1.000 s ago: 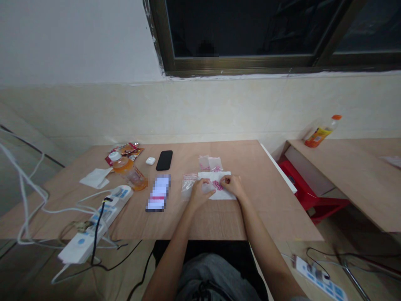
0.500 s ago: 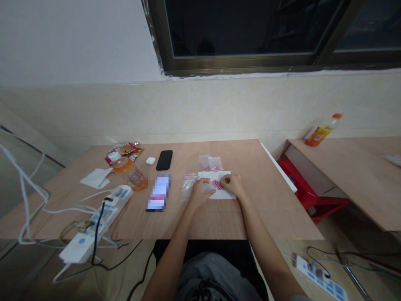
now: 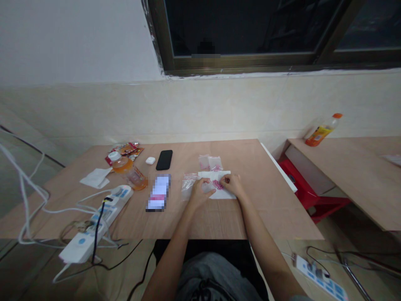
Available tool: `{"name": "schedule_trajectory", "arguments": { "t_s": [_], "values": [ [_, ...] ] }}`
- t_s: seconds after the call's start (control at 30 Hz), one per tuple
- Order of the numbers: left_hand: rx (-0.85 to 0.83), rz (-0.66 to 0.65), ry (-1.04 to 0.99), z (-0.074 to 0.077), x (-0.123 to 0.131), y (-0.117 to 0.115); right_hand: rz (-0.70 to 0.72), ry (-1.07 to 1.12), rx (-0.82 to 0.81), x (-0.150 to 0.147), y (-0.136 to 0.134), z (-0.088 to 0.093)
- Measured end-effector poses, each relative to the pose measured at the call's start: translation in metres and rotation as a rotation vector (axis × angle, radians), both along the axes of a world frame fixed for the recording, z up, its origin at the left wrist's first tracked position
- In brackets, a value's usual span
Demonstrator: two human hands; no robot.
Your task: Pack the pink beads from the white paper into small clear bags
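Observation:
A small heap of pink beads (image 3: 217, 184) lies on a white sheet of paper (image 3: 224, 195). At the left side of the sheet rests my left hand (image 3: 199, 193), its thumb and fingers apart, with nothing visible between them. My right hand (image 3: 233, 186) is at the right of the heap with its fingers curled in a pinch at the beads. Whatever those fingertips hold is too small to make out. Beside my left hand is a clear zip bag (image 3: 188, 184). Behind the paper lie two small clear bags (image 3: 214, 162) with some pink in them.
To the left are a lit phone (image 3: 158, 194), a black phone (image 3: 164, 160), a white earphone case (image 3: 150, 160), an orange drink bottle (image 3: 130, 171), tissues (image 3: 95, 178), snack wrappers (image 3: 128, 148) and a power strip (image 3: 103, 221) with cables. Another bottle (image 3: 322, 131) stands on the right-hand table.

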State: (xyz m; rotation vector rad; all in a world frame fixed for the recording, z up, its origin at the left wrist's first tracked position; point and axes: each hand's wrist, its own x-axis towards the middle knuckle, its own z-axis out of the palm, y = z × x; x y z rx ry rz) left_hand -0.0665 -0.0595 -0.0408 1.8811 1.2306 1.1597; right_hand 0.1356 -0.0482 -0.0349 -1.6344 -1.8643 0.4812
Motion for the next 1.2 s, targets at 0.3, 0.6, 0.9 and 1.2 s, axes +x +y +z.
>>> {"name": "schedule_trajectory", "arguments": {
  "t_s": [0.3,0.6,0.9,1.2],
  "values": [
    [-0.006,-0.005,0.004,-0.004,-0.001,0.001,0.016,-0.034,-0.005,-0.001,-0.002,0.003],
    [0.025,0.001,-0.011,-0.005,0.0,0.001,0.018,-0.046,0.007,-0.002,-0.001,0.002],
    [0.018,0.03,-0.022,-0.004,0.0,0.001,0.012,0.112,0.018,-0.002,0.0,0.0],
    [0.048,0.014,0.008,-0.008,-0.001,0.002,0.232,0.433,-0.046,-0.02,0.002,-0.007]
  ]
}}
